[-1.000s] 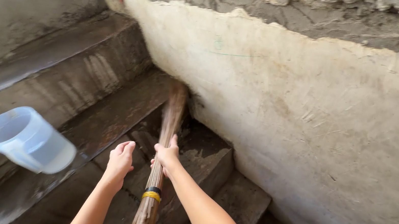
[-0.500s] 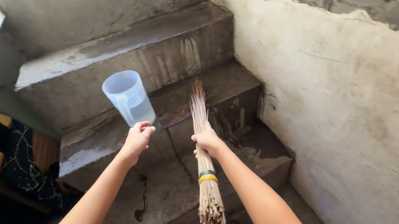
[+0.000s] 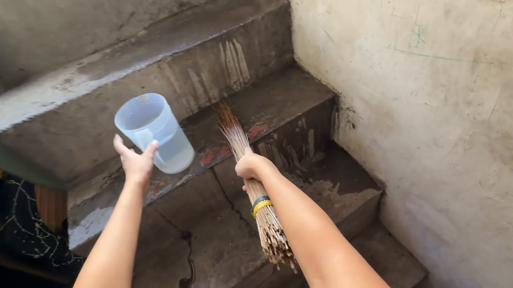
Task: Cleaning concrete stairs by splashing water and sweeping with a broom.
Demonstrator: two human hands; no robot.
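A translucent plastic jug (image 3: 154,132) is seen tilted, its open mouth turned up and to the left, with a little clear water inside. It is touched from below by the left grip (image 3: 134,162), fingers spread, above the front edge of a wet concrete step (image 3: 287,112). A bundle of thin straw sticks, a broom (image 3: 250,183), bound by a yellow and black band, is clasped in the right grip (image 3: 252,166). It is held slanted, one end over the step's edge.
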